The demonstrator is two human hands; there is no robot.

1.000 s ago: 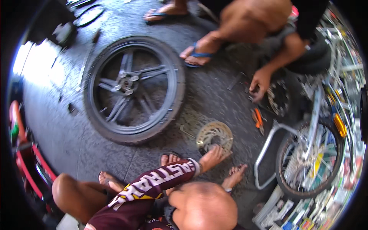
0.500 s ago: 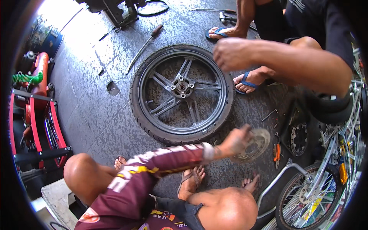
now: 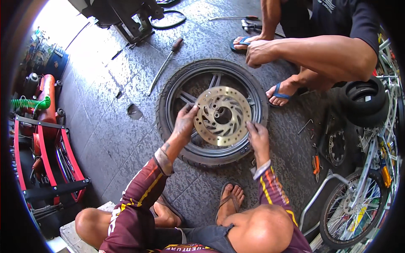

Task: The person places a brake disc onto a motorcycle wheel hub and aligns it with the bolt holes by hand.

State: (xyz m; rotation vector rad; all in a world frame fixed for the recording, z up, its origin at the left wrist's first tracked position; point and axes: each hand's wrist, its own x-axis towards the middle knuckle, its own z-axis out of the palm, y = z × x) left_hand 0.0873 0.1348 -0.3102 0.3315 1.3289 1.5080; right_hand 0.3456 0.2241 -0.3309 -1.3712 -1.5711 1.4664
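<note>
Brake disc [image 3: 235,121]: between both hands, over the middle of the wheel [image 3: 213,161], broad face up (round, so no long axis).
Left hand [image 3: 184,121]: fingers narrowed on the disc's left edge; disc lies to their right.
Right hand [image 3: 258,137]: fingers narrowed on its right edge, nearer side; disc lies left and slightly far.
Nearer hand: neither, both touching.
Disc-to-wheel contact: cannot tell.

Strong glare upper left on floor [image 3: 99,69]; rim dark, edges bent.
</note>
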